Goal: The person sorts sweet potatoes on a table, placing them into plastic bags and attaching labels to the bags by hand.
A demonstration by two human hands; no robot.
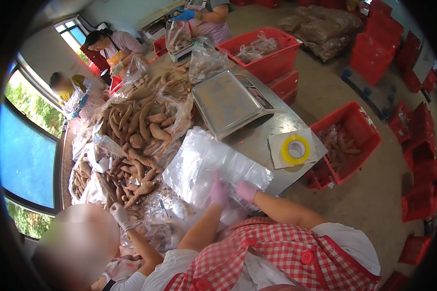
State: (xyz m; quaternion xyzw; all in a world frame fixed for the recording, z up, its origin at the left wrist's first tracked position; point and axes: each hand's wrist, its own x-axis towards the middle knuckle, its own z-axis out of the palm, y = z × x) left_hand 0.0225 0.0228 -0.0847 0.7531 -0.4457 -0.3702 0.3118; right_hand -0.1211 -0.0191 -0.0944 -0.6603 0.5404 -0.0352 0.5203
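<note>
Clear plastic bags point(218, 163) lie in a flat stack across the metal table's near edge. My left hand point(219, 191), in a pink glove, rests on the stack with a finger extended. To its right, my right hand point(246, 192), gloved the same way, is at the stack's near edge; whether its fingers pinch the plastic cannot be told. A digital scale point(227, 102) with a bare steel pan stands beyond the bags. Left of them spreads a large heap of sweet potatoes point(134, 127). A roll of tape point(295, 150) lies on a pale sheet at the right.
A co-worker's gloved hand point(120, 215) touches the heap at the near left. Several other people stand around the far table. A red crate point(360, 145) holding sweet potatoes is beside the table's right corner; another red crate point(273, 65) holds bagged ones. A pen point(163, 208) lies near the heap.
</note>
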